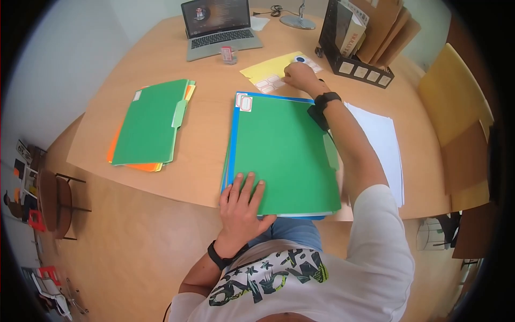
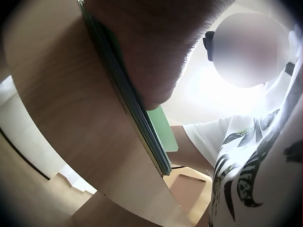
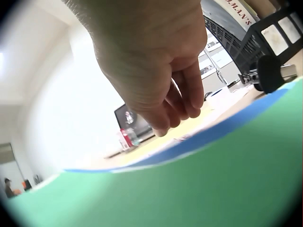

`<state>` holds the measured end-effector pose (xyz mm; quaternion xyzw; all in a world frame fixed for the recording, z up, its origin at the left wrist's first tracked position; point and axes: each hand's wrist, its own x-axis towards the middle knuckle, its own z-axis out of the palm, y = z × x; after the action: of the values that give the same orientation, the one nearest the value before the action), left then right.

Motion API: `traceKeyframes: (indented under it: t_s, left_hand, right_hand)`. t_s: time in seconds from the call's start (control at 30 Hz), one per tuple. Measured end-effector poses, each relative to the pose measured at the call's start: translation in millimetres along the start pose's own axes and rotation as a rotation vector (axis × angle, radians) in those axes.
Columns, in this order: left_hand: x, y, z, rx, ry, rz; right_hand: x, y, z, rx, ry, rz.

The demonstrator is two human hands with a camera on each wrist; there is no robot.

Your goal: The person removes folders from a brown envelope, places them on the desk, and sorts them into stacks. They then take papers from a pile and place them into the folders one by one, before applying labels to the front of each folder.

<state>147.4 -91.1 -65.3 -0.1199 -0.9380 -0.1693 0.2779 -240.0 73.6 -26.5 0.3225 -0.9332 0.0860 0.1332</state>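
A green file folder [image 1: 284, 155] lies on a blue one [image 1: 232, 145], whose edge shows along the left and top. White labels with red borders [image 1: 245, 103] sit at their top left corners. My left hand [image 1: 240, 206] rests on the green folder's lower left corner, fingers straight and spread, thumb along the front edge. Beyond the folders, my right hand [image 1: 301, 77] reaches down to a sheet of red-bordered labels [image 1: 270, 84] lying on yellow paper [image 1: 263, 68]. In the right wrist view its fingers [image 3: 191, 90] hang loosely bent, tips close over the sheet.
Another stack of green and orange folders [image 1: 150, 123] lies at the left. White paper [image 1: 378, 142] is under my right forearm. Behind stand a laptop [image 1: 220, 32], a small clear box with red [image 1: 228, 55], a lamp base [image 1: 298, 21] and a black file holder [image 1: 357, 67] with books and folders.
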Motion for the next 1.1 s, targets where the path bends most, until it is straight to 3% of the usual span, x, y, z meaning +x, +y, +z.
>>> traceKeyframes:
  t_s: [0.1,0.17,0.23,0.33,0.73,0.9,1.1]
  left_hand:
    - [-0.3,-0.7,0.8,0.001,0.007,-0.003]
    - [-0.6,0.0,0.0,-0.004,0.007,-0.002]
    - [0.7,0.1,-0.7,-0.01,0.013,-0.002]
    - [-0.2,-0.3,0.8,-0.007,0.016,-0.004]
    - [-0.8,-1.0,2.0,0.005,0.005,-0.003]
    - [-0.7,-1.2,1.4,-0.001,0.005,-0.003]
    - [-0.5,-1.5,3.3,-0.007,0.012,0.005]
  right_hand:
    - [-1.1,-36.5,-34.8,0.218,-0.12,-0.029]
    - [-21.9,-57.8,-35.4,0.668,-0.136,-0.183]
    - [-48.5,-84.0,-41.4,0.527,-0.293,-0.382]
    - [-81.2,-103.2,-12.1,0.175,-0.159,-0.601]
    - [-67.1,-129.5,-21.2,-0.038,-0.231,-0.316]
    - [-75.8,-139.1,-12.2,-0.111,-0.179,-0.392]
    - [-67.9,-134.4,-17.0,-0.061,-0.234,-0.307]
